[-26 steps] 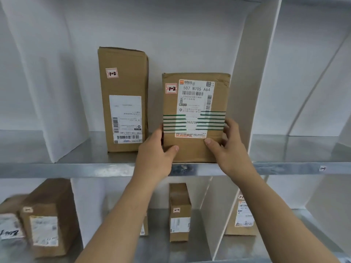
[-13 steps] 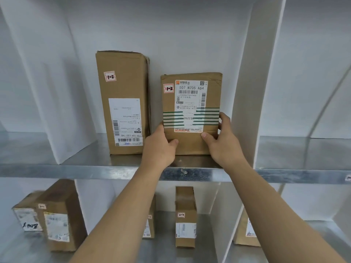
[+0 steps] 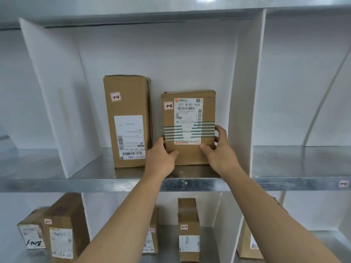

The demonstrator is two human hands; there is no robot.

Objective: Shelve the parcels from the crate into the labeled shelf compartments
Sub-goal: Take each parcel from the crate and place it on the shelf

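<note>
Head view: parcel tagged 1-2 [image 3: 188, 114] stands upright on the metal shelf [image 3: 95, 184], in the middle compartment, toward its right. Left hand [image 3: 161, 160] grips its lower left edge, right hand [image 3: 220, 156] its lower right edge; fingers of both curl round it. Taller 1-2 parcel [image 3: 127, 111] stands just left. White divider [image 3: 247, 92] near on the right.

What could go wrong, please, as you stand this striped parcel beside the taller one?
1. The striped parcel stands upright near the shelf edge, and the left hand and right hand hold it low; released carelessly, it may topple forward.
2. The right hand's grip sits close to the white divider, so sliding rightwards could pinch fingers.
</note>
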